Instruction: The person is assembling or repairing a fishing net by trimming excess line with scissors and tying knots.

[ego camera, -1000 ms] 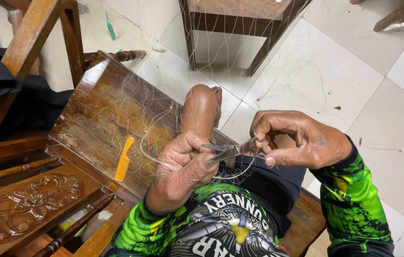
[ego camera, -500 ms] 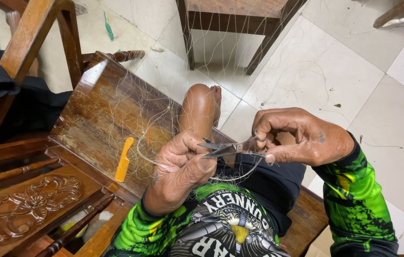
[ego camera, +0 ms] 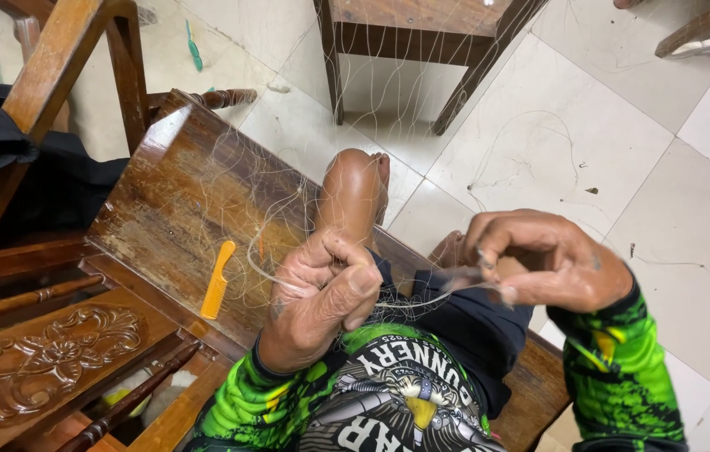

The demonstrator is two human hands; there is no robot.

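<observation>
Fishing net [ego camera: 288, 201] of fine pale line lies spread over the wooden bench seat [ego camera: 162, 209], from its far edge across to the near right, and rises in strands toward the far table [ego camera: 422, 33]. Left hand [ego camera: 321, 297] sits over the near right part of the seat, fingers curled shut, pinching a gathered bunch of net strands. Right hand [ego camera: 539, 264] is off the seat's right edge, over the tiled floor [ego camera: 622, 151], fingers closed together on a taut strand that runs across to the left hand. A small object may be held in the right fingers; it is blurred and cannot be identified.

A bare foot [ego camera: 355, 192] rests on the seat just beyond the left hand, with net strands around it; whether the net is hooked on the toes cannot be told. An orange comb-shaped plastic tool [ego camera: 217, 280] lies flat on the seat near its left front edge, left of the left hand and apart from it. Dark cloth [ego camera: 3, 159] hangs at the bench's left end, beside the upright armrest post [ego camera: 53, 75]. A carved wooden panel [ego camera: 37, 360] adjoins the near left corner of the seat.

Both sleeves are green and black with a printed pattern. A round printed emblem with pale lettering shows on the shirt front [ego camera: 405, 393], at the bottom centre of the view. Loose line lies on the floor tiles right of the table legs. No packages or signs are seen
</observation>
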